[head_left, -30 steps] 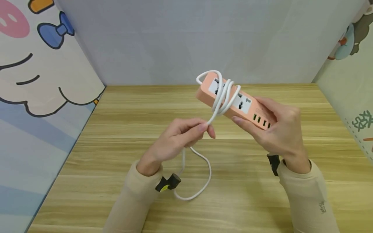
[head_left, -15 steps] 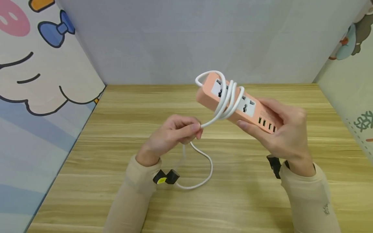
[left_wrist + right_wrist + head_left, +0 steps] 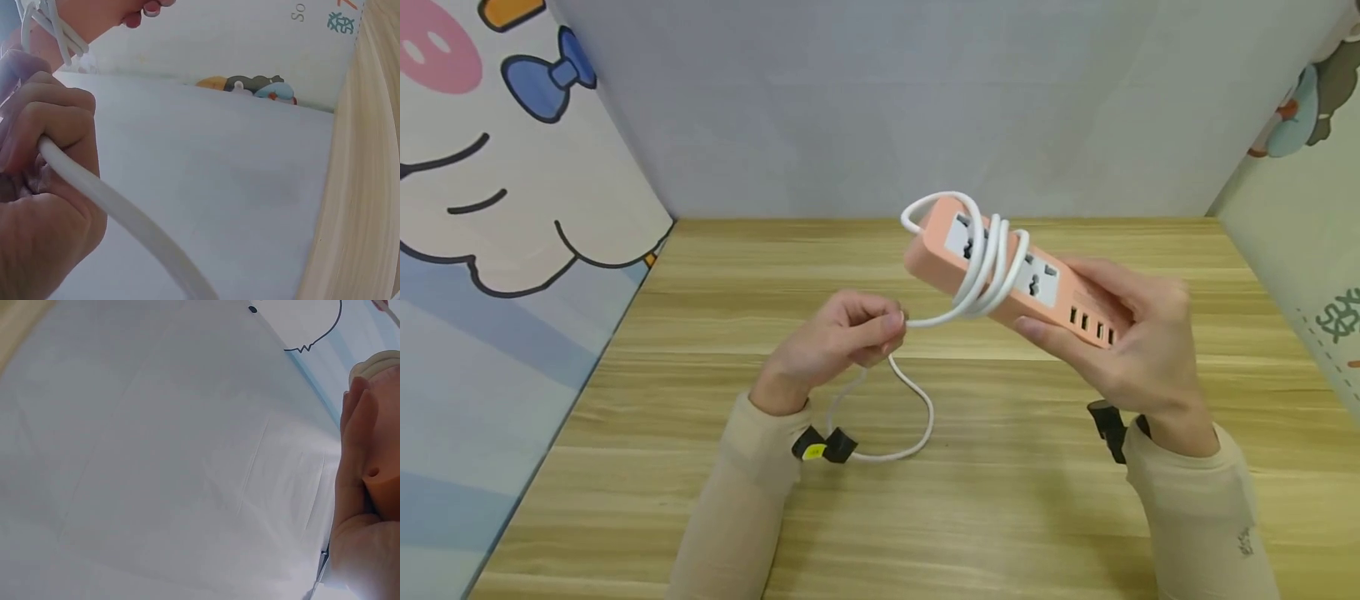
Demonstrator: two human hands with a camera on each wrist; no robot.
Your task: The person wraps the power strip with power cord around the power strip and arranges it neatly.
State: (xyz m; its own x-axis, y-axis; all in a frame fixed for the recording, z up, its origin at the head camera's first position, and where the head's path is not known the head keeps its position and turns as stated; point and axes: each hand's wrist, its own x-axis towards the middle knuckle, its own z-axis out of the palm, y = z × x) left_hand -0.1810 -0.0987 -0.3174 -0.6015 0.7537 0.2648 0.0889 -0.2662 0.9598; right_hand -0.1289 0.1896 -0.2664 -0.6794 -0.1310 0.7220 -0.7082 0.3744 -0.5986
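My right hand point(image 3: 1138, 354) grips the lower right end of a pink power strip point(image 3: 943, 250), tilted in the air above the table. Several turns of its white cord point(image 3: 996, 258) go round the strip near the far end. To the left, my left hand point(image 3: 842, 337) pinches the cord between thumb and fingers, a short stretch away from the strip. From that hand the rest of the cord hangs in a loop. The left wrist view shows the cord point(image 3: 134, 219) running out of the curled fingers. In the right wrist view, fingers point(image 3: 356, 447) lie along the strip's underside point(image 3: 384, 444).
Below both hands lies a wood-grain table point(image 3: 1000, 500). A grey wall point(image 3: 925, 100) stands behind it. Cartoon-printed panels, a left one point(image 3: 512, 192) and a right one point(image 3: 1300, 217), flank the table. The cord's plug end is not visible.
My left hand has moved left and slightly up, drawing the cord from steep to nearly level beside the strip. The strip has shifted slightly right and down. The hanging loop has risen.
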